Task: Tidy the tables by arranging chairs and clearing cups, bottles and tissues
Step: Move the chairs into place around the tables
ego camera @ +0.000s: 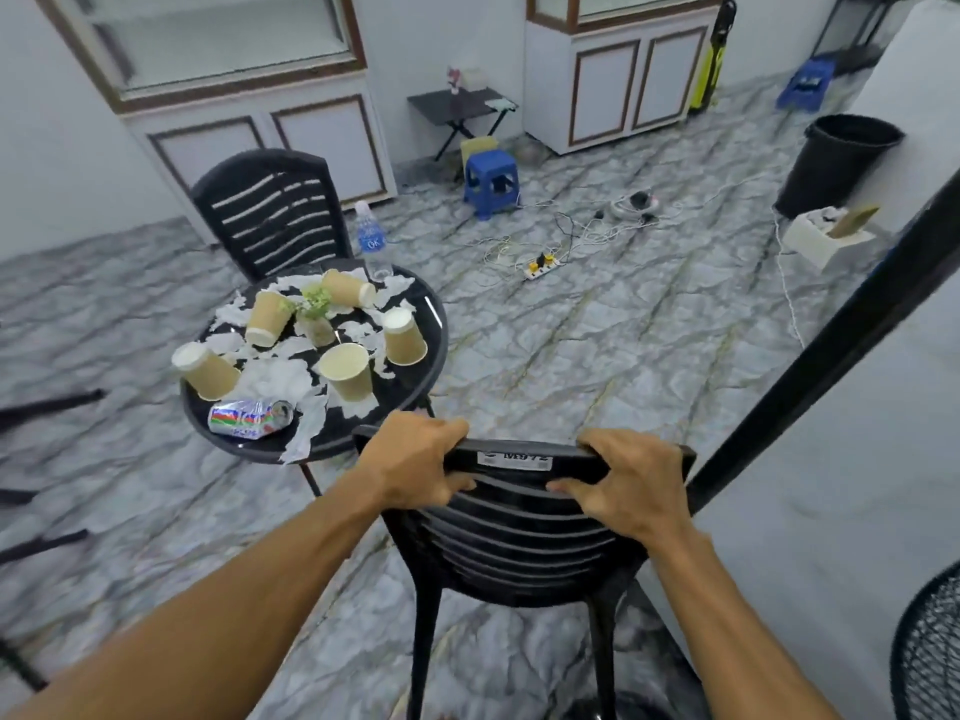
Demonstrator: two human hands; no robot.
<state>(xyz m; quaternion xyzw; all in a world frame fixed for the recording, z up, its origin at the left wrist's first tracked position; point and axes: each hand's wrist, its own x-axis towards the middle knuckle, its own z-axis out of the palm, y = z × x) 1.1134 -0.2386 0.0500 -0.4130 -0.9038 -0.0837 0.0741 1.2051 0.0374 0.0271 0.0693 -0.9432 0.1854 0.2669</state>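
The left hand (415,462) and the right hand (623,485) are both gripping the top rail of a black plastic chair (519,532), fingers curling over the rail's far side and thumbs lying against the near side, the left at the rail's left end and the right towards its right end. This chair is standing on the near side of the round black table (441,330), its back facing the camera and its top rail close to the table's near edge. A second black chair (270,210) is sitting at the table's far side. On the table, five paper cups (345,371) are standing or lying at various angles among crumpled white tissues (280,376). A crushed can (249,418) is lying near the table's near-left edge, and a clear water bottle (371,241) is standing upright at its far edge. A small vase of greenery (314,314) is occupying the table's middle. Beyond the table, a blue stool (491,181) is standing on the floor, and well to the table's right a black bin (836,163) is standing against the wall.
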